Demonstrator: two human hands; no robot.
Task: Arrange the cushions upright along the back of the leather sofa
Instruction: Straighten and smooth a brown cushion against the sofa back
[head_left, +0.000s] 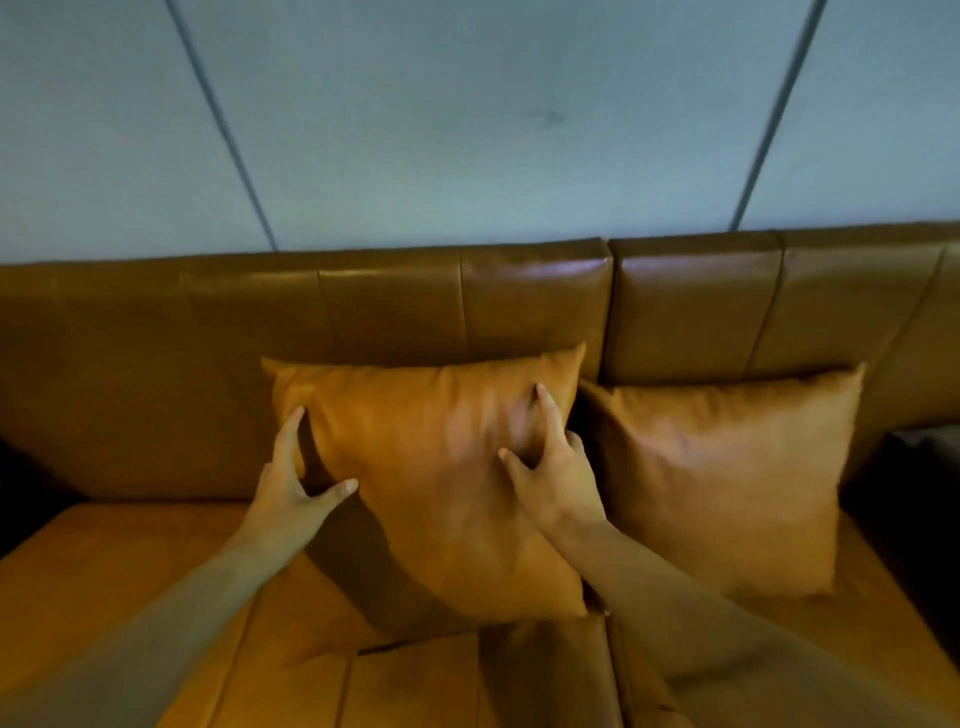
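A tan leather cushion (431, 467) stands upright in the middle of the sofa, leaning on the backrest (395, 306). My left hand (296, 483) grips its left edge, thumb on the front and fingers behind. My right hand (550, 467) pinches the front near its upper right corner, fingers pressing dents into the leather. A second tan cushion (727, 478) stands upright to the right, against the backrest, its left corner touching the first cushion.
The tan leather seat (130, 571) extends to the left and below the cushions. A dark object (914, 493) lies at the sofa's right end. A pale wall (467, 119) with two dark lines rises behind the backrest.
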